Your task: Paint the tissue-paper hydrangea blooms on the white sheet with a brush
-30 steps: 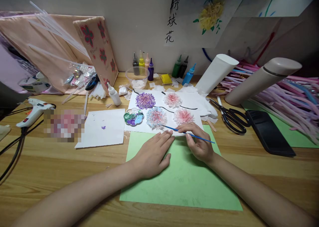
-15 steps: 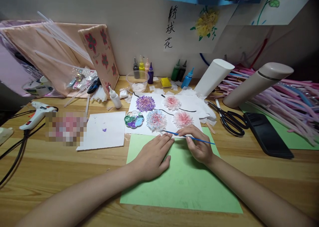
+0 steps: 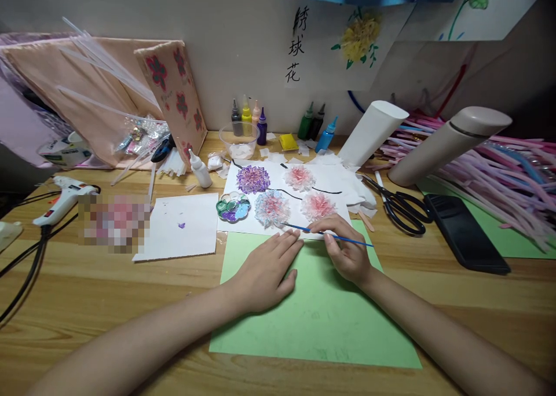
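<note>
In my right hand (image 3: 345,250) is a thin blue paintbrush (image 3: 336,236), held like a pen. Its tip is at the lower right edge of a pink and pale-blue paper flower (image 3: 271,207). My left hand (image 3: 269,268) lies flat, fingers stretched out, across the lower edge of a white sheet (image 3: 260,229) and a green sheet (image 3: 304,326) beneath. Also on the white sheet are a purple flower (image 3: 253,179), two pink flowers (image 3: 299,178) and black painted lines. A flower-shaped palette (image 3: 233,208) with green, purple and blue paint rests at its left edge.
A hot glue gun (image 3: 65,198) and a white board (image 3: 178,228) lie on the left. Scissors (image 3: 402,208), a phone (image 3: 464,234) and a tilted flask (image 3: 449,147) are on the right. Paint bottles (image 3: 262,128) and a clear bowl (image 3: 238,147) stand at the back.
Both hands stay almost in place, with the brush tip still at the pale-blue flower's edge. The whole view has shifted very slightly.
</note>
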`<state>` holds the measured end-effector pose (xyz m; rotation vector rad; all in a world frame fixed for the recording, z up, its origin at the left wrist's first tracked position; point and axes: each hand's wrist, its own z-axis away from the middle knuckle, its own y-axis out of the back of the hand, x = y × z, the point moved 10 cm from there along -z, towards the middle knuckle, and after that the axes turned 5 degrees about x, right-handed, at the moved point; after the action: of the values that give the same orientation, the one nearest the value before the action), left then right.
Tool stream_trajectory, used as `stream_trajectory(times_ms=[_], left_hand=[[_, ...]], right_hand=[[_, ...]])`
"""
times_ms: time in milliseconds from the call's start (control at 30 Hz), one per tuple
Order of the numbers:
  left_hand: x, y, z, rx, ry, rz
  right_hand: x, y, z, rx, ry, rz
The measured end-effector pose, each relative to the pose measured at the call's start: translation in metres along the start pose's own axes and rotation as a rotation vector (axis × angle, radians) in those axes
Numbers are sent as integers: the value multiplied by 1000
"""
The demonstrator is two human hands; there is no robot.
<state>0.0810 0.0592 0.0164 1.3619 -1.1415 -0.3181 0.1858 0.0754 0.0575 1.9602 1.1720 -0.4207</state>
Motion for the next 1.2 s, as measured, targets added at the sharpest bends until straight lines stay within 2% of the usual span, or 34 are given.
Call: stream_trajectory(times_ms=[167, 633, 800, 1000, 1133, 1200], left_hand=[[0, -2, 0, -8, 3, -3], [-1, -2, 0, -12, 4, -2], [-1, -2, 1, -16, 8, 0], [-1, -1, 0, -24, 18, 0], [-1, -1, 1, -10, 13, 13], [-1, 0, 1, 9, 6, 18]], right_hand=[[0, -1, 2, -17, 14, -24], [19, -1, 2, -6, -145, -71], [17, 3, 2, 30, -138, -87], [17, 0, 3, -1, -139, -66], [13, 5, 4, 69, -110, -86], [3, 3, -3, 81, -54, -84]])
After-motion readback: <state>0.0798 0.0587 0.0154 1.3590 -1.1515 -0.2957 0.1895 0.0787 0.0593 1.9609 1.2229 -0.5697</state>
